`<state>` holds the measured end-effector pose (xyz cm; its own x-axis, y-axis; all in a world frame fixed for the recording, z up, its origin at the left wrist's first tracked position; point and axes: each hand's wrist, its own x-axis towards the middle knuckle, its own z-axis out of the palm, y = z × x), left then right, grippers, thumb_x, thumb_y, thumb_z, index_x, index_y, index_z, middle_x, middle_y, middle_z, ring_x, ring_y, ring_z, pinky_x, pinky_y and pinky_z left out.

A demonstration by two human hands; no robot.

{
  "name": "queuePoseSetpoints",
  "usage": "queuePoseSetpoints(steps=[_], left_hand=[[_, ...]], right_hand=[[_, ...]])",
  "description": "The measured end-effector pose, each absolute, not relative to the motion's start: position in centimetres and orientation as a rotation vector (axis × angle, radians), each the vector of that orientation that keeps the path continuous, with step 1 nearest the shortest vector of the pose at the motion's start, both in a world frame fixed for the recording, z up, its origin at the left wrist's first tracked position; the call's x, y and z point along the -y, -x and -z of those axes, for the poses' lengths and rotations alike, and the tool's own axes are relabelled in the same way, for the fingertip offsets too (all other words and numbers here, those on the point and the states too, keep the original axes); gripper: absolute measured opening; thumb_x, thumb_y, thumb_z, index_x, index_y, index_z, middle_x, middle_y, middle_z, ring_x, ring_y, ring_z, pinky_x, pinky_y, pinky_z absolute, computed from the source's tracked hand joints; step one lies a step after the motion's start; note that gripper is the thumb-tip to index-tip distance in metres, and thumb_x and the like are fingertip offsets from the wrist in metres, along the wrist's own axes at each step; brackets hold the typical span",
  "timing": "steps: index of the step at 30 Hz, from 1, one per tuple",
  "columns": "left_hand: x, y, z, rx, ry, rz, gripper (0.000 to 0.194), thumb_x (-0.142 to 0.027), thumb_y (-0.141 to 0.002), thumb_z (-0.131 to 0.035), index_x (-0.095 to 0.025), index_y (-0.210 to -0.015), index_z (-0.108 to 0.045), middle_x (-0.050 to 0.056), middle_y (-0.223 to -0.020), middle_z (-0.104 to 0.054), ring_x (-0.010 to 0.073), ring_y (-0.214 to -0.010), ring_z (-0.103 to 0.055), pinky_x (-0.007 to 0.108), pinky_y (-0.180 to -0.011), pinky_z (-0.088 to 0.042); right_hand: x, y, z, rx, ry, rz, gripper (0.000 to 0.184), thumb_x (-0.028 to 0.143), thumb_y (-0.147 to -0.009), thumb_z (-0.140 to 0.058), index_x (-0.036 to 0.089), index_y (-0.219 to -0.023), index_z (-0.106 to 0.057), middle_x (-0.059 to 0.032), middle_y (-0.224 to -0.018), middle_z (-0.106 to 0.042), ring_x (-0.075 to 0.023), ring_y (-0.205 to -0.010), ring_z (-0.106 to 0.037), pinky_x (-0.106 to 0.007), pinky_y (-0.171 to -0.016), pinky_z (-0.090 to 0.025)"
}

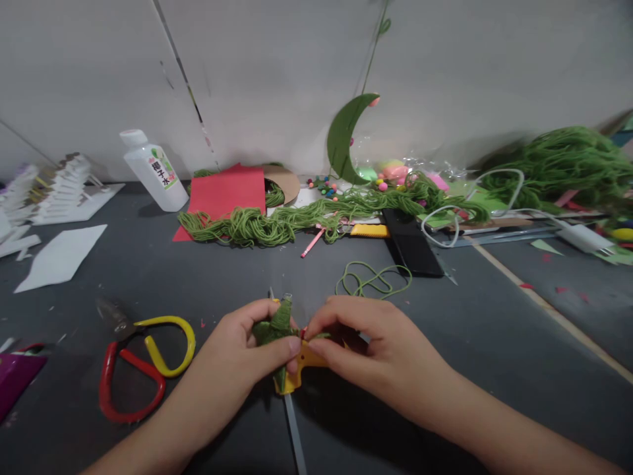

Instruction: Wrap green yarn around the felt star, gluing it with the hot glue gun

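My left hand is closed on a green yarn-wrapped piece that looks like a star. The fingers of my right hand pinch at its right tip, where a tiny red spot shows; what they hold is too small to make out. Beneath both hands lies a yellow glue gun, partly covered, with a pale glue stick sticking out toward me. A loose loop of green yarn rests just beyond my right hand.
Scissors with red and yellow handles lie left. Behind are a white bottle, red paper, green yarn, a black phone-like slab and a white charger. A green crescent hangs at the wall.
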<state>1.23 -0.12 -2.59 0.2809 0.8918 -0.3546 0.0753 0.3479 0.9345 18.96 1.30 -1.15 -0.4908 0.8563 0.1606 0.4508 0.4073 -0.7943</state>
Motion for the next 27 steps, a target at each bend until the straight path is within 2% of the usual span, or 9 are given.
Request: queuePoseSetpoints(steps=[6,10,14,19,22,24,27], left_hand=[[0.0,-1.3,2.5,-1.027,-0.794,-0.9,0.003,-0.017,-0.078,-0.06,-0.018,-0.081,-0.059,-0.002,-0.072,-0.062,0.0116,-0.073,-0.057,0.022,-0.071,-0.045],[-0.6,-1.1,2.7,-0.988,-0.645,-0.979,0.005,-0.015,-0.08,-0.059,-0.015,-0.083,-0.062,-0.001,-0.07,-0.062,0.0089,-0.066,-0.057,0.02,-0.067,-0.047],[-1.1,-0.9,2.8,-0.984,-0.578,-1.094,0.006,-0.01,-0.079,-0.06,-0.015,-0.079,-0.064,0.0,-0.076,-0.066,0.0061,-0.062,-0.059,0.016,-0.062,-0.05],[-1.1,-0.9,2.7,-1.016,-0.592,-1.124,0.009,-0.008,-0.079,-0.059,-0.015,-0.08,-0.066,0.004,-0.082,-0.071,0.0085,-0.067,-0.065,0.018,-0.066,-0.053],[-1.6,-0.7,2.9,-1.062,-0.626,-1.211,0.006,-0.008,-0.077,-0.061,-0.013,-0.078,-0.064,0.006,-0.084,-0.072,0.0105,-0.072,-0.067,0.018,-0.069,-0.054],[-2.3,-0.3,3.3,-1.106,-0.666,-1.316,0.005,-0.008,-0.076,-0.062,-0.013,-0.078,-0.063,0.006,-0.084,-0.072,0.0108,-0.074,-0.067,0.018,-0.07,-0.053],[-3.5,0.7,4.1,-1.144,-0.747,-1.458,0.006,-0.011,-0.074,-0.064,-0.014,-0.079,-0.062,0.004,-0.083,-0.072,0.0118,-0.077,-0.067,0.02,-0.073,-0.053]], right_hand=[[-1.2,-19.0,1.9,2.305,0.968,-0.662,0.007,0.014,-0.082,-0.055,0.018,-0.08,-0.061,0.0038,-0.062,-0.054,-0.008,-0.053,-0.046,-0.018,-0.052,-0.034],[-1.0,-18.9,2.4,2.387,0.942,-0.627,0.01,0.014,-0.085,-0.051,0.017,-0.081,-0.059,0.0031,-0.062,-0.053,-0.0089,-0.053,-0.044,-0.019,-0.053,-0.034],[-1.1,-18.7,2.8,2.463,0.921,-0.657,0.01,0.011,-0.084,-0.051,0.015,-0.083,-0.06,0.0018,-0.064,-0.056,-0.0092,-0.056,-0.047,-0.019,-0.056,-0.035],[-2.0,-18.9,3.3,2.45,0.972,-0.654,0.011,0.01,-0.083,-0.05,0.016,-0.082,-0.059,-0.0005,-0.07,-0.061,-0.0114,-0.062,-0.053,-0.021,-0.061,-0.04],[-2.5,-19.3,3.4,2.418,1.093,-0.317,0.013,0.009,-0.083,-0.049,0.015,-0.083,-0.061,-0.0074,-0.086,-0.062,-0.0177,-0.08,-0.054,-0.03,-0.075,-0.043],[-2.4,-19.4,3.2,2.378,1.141,-0.075,0.015,0.01,-0.083,-0.048,0.015,-0.082,-0.062,-0.0125,-0.101,-0.059,-0.0228,-0.092,-0.05,-0.038,-0.083,-0.04],[-1.6,-19.0,2.9,2.518,1.118,-0.102,0.016,0.015,-0.083,-0.046,0.015,-0.08,-0.062,-0.0117,-0.094,-0.058,-0.0225,-0.083,-0.048,-0.036,-0.073,-0.043]])
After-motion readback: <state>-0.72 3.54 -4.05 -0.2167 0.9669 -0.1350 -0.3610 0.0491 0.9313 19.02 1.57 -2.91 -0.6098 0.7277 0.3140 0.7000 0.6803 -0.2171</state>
